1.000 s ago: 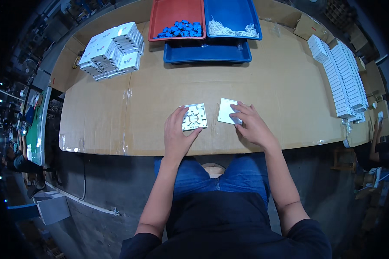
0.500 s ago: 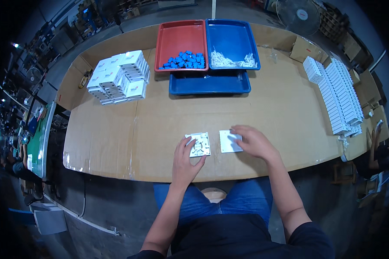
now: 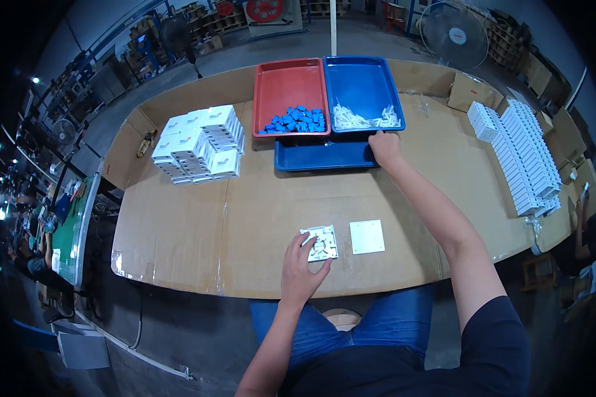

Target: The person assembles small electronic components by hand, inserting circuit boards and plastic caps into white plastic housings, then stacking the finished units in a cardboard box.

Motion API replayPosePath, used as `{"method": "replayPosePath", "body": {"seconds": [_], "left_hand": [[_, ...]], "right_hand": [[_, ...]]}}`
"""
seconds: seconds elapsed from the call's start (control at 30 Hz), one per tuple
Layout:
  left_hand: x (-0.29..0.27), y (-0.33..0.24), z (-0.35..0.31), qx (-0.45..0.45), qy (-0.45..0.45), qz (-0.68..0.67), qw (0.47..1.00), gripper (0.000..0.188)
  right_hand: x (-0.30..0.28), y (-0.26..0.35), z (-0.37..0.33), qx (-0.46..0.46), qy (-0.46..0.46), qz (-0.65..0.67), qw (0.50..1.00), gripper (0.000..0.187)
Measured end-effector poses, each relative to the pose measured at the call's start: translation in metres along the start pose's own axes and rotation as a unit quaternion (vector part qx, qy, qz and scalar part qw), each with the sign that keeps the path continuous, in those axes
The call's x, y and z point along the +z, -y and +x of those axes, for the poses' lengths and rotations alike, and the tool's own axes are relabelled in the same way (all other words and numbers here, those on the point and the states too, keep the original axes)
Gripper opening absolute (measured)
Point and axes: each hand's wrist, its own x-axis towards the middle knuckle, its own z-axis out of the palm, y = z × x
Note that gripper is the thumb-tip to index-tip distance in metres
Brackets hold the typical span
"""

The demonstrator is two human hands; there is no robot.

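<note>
My left hand [image 3: 302, 272] grips a square white plastic base [image 3: 323, 244] with molded inner parts on the cardboard-covered table, fingers over its left side and thumb at its lower edge. Just right of it lies a flat square white cover [image 3: 367, 237], untouched. My right arm stretches forward, and my right hand [image 3: 385, 148] is at the right end of the lower blue tray [image 3: 324, 157], against the front rim of the upper blue tray [image 3: 361, 73]. Its fingers look curled; what they hold, if anything, is hidden. White slender pieces [image 3: 364, 119] lie in the upper blue tray.
A red tray [image 3: 289, 79] with small blue parts [image 3: 295, 120] stands left of the blue one. Stacked white boxes [image 3: 198, 145] are at the left, long rows of white boxes [image 3: 520, 155] at the right. A cardboard wall [image 3: 425, 78] edges the table's back.
My right hand has left the white cover and reached forward to the blue trays. My left hand keeps hold of the white base. The view has shifted, so everything sits lower in it.
</note>
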Motion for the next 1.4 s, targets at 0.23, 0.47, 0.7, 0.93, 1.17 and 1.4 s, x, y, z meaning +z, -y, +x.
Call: {"method": "replayPosePath", "body": {"seconds": [0.23,0.47,0.7,0.93,1.17,1.4], "left_hand": [[-0.007,-0.002,-0.003,-0.004,-0.003,0.000,1.000,0.055],[-0.006,-0.002,-0.001,-0.006,-0.005,0.001,1.000,0.056],[-0.005,0.001,-0.002,-0.002,-0.001,0.017,1.000,0.055],[-0.003,-0.001,-0.002,0.007,-0.012,0.002,1.000,0.057],[-0.004,-0.008,-0.001,0.008,-0.021,-0.022,1.000,0.055],[-0.012,-0.013,-0.002,-0.051,-0.120,-0.059,0.990,0.031]], "right_hand": [[0.001,-0.001,0.010,-0.024,0.014,0.013,1.000,0.013],[0.011,-0.027,-0.001,0.005,-0.067,0.155,0.986,0.007],[0.005,-0.020,0.003,-0.097,-0.045,0.121,0.987,0.013],[0.005,-0.019,0.013,-0.103,0.078,0.055,0.990,0.016],[-0.012,-0.033,-0.018,0.086,-0.038,0.593,0.800,0.014],[-0.116,0.036,-0.147,0.237,0.040,0.865,0.441,0.018]]}}
